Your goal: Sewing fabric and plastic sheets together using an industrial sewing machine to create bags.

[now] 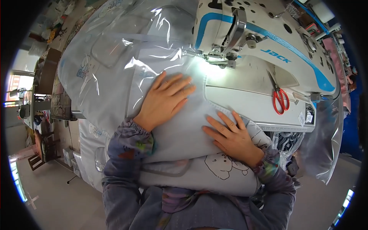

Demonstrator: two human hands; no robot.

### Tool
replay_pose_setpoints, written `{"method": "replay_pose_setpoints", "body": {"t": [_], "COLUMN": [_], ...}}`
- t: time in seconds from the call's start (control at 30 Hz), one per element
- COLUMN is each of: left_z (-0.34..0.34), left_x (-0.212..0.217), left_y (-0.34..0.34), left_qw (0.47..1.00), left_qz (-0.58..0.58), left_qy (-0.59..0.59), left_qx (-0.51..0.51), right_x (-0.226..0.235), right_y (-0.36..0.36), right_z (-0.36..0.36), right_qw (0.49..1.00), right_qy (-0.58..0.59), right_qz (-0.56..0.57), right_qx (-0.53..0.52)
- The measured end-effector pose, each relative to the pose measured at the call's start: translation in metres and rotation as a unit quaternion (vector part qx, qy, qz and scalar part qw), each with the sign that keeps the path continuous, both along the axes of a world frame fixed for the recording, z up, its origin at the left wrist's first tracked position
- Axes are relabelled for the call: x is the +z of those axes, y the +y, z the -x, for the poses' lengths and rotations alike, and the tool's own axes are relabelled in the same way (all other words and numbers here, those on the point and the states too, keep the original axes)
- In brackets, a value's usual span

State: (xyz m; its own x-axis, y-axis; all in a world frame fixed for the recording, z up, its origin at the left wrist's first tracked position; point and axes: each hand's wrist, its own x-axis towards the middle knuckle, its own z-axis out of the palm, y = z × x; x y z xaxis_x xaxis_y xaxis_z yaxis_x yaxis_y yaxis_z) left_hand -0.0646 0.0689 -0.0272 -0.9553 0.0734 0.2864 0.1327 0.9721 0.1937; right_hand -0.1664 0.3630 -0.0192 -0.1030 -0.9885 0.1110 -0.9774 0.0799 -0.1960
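A large light-grey fabric piece [176, 138], partly overlaid with shiny clear plastic [111, 42], spreads over the sewing machine's bed and down across my lap. My left hand [165, 99] lies flat on it, fingers spread and pointing toward the needle area. Close to the fabric's curved, stitched right edge rests my right hand [232, 138], palm down with its fingers apart. The presser foot [216, 63] of the white and blue sewing machine [264, 42] sits just beyond the fingers, under a bright lamp. Glare hides the needle and the exact spot where the fabric meets it.
Red-handled scissors [280, 100] lie on the machine bed [245, 103] to the right. Clear plastic sheeting [322, 142] hangs off the table's right end, near a bag of dark scraps [287, 143]. A wooden chair [40, 151] and other worktables stand at the left.
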Motion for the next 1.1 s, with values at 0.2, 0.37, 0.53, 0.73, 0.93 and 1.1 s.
{"method": "replay_pose_setpoints", "body": {"t": [0.2,0.37,0.53,0.73,0.93,1.1], "left_z": [-0.011,-0.046,-0.041,-0.003,0.007,0.007], "left_x": [0.002,0.022,0.033,0.023,0.017,0.018], "left_y": [0.022,0.065,0.082,0.097,0.112,0.115], "left_qw": [0.996,0.98,0.373,0.258,0.302,0.318], "left_qz": [-0.084,-0.193,-0.87,-0.935,-0.915,-0.912], "left_qy": [0.026,-0.048,-0.241,-0.136,-0.106,-0.1], "left_qx": [-0.027,0.012,0.212,0.203,0.244,0.24], "right_x": [0.024,0.03,0.027,0.067,0.07,0.071], "right_y": [0.003,0.054,0.062,0.034,-0.035,-0.081], "right_z": [0.03,0.109,0.141,0.15,0.168,0.164], "right_qw": [0.986,0.899,0.907,0.816,0.691,0.727], "right_qy": [-0.136,0.121,0.141,-0.481,-0.631,-0.55], "right_qz": [0.059,-0.005,-0.078,-0.142,-0.349,-0.406], "right_qx": [-0.075,-0.42,-0.39,-0.289,-0.057,-0.061]}}
